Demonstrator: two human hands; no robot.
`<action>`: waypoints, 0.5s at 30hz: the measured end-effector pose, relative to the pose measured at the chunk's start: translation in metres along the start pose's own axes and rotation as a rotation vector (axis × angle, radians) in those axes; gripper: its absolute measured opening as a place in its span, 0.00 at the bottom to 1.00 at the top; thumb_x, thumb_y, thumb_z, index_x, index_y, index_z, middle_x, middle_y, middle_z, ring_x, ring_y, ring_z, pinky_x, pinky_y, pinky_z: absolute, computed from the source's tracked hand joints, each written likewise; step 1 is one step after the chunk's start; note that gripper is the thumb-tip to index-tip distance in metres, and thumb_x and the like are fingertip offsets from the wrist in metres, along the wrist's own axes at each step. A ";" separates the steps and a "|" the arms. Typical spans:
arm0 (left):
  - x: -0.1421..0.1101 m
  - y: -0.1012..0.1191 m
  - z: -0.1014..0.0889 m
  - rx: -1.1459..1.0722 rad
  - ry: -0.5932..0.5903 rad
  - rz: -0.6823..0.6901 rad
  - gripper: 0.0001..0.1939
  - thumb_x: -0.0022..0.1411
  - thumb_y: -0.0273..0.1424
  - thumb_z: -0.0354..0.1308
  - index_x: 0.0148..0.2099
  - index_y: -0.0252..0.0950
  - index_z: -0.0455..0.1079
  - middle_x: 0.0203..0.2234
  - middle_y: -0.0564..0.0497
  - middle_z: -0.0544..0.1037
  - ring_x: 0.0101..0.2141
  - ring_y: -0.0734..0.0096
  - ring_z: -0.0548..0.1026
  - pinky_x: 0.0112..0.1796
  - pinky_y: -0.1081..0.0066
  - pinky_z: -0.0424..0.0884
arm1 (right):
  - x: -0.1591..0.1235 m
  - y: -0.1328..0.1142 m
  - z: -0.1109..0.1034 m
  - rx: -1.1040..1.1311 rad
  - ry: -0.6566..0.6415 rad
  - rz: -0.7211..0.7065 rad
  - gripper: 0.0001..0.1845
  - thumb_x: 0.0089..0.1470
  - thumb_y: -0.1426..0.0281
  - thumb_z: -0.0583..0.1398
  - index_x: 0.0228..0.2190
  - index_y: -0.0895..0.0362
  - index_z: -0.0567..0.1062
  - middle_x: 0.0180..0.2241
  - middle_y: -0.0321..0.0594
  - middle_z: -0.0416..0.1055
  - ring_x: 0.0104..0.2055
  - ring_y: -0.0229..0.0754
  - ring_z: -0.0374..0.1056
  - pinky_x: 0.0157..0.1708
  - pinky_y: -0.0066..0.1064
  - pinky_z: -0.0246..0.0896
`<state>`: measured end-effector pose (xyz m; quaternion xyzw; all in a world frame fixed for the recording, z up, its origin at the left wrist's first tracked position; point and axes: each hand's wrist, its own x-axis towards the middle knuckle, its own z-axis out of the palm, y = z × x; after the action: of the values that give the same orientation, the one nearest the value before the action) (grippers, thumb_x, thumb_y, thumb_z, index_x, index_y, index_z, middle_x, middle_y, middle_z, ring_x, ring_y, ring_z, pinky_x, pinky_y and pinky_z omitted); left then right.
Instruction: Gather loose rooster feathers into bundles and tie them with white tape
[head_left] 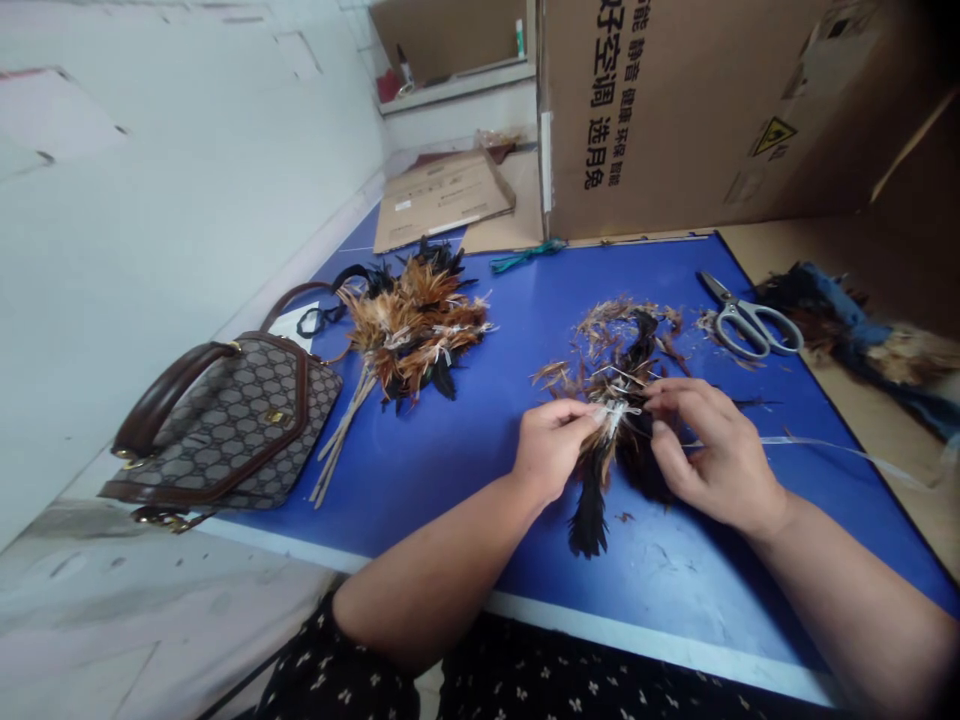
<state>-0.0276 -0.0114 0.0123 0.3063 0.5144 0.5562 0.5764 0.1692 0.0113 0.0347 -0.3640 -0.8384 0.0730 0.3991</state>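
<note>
My left hand (551, 445) is closed, pinching a bundle of brown and black feathers (592, 500) by its tied middle. A white tie (619, 412) wraps the quills just beyond my left fingertips. My right hand (712, 450) is curved at the right side of the tie, with a gap between thumb and forefinger. Its fingertips are close to the bundle, and nothing clear shows between them. A thin translucent ribbon (817, 441) runs off to the right from behind my right hand. Loose feather scraps (622, 315) lie just beyond the bundle.
Grey-handled scissors (750, 320) lie at the right of the blue tabletop (450, 480). Several tied feather bunches (420, 320) and pale sticks (341, 440) lie left, beside a patterned handbag (247, 420). A large cardboard box (690, 120) stands behind; more feathers (862, 320) are at far right.
</note>
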 end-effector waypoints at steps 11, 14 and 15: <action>-0.003 0.003 0.000 0.034 -0.042 0.003 0.15 0.53 0.41 0.74 0.36 0.34 0.83 0.28 0.47 0.83 0.27 0.70 0.77 0.30 0.70 0.73 | -0.005 0.003 0.010 0.050 -0.055 0.035 0.03 0.66 0.71 0.62 0.42 0.52 0.73 0.35 0.41 0.76 0.36 0.45 0.74 0.39 0.37 0.70; -0.004 0.004 0.001 -0.008 -0.037 -0.015 0.17 0.52 0.43 0.76 0.35 0.34 0.81 0.24 0.49 0.81 0.23 0.72 0.75 0.26 0.71 0.70 | -0.005 -0.001 0.009 0.054 0.015 0.129 0.01 0.66 0.69 0.62 0.40 0.52 0.74 0.33 0.39 0.76 0.33 0.43 0.74 0.36 0.35 0.68; -0.004 0.004 0.002 -0.023 -0.033 -0.021 0.18 0.51 0.43 0.76 0.34 0.34 0.80 0.23 0.50 0.80 0.22 0.72 0.74 0.25 0.71 0.70 | -0.005 -0.004 0.010 0.065 0.035 0.175 0.02 0.66 0.68 0.62 0.39 0.52 0.74 0.32 0.39 0.76 0.31 0.42 0.73 0.34 0.34 0.67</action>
<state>-0.0267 -0.0143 0.0170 0.3034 0.5016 0.5508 0.5942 0.1624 0.0068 0.0267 -0.4240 -0.7934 0.1286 0.4173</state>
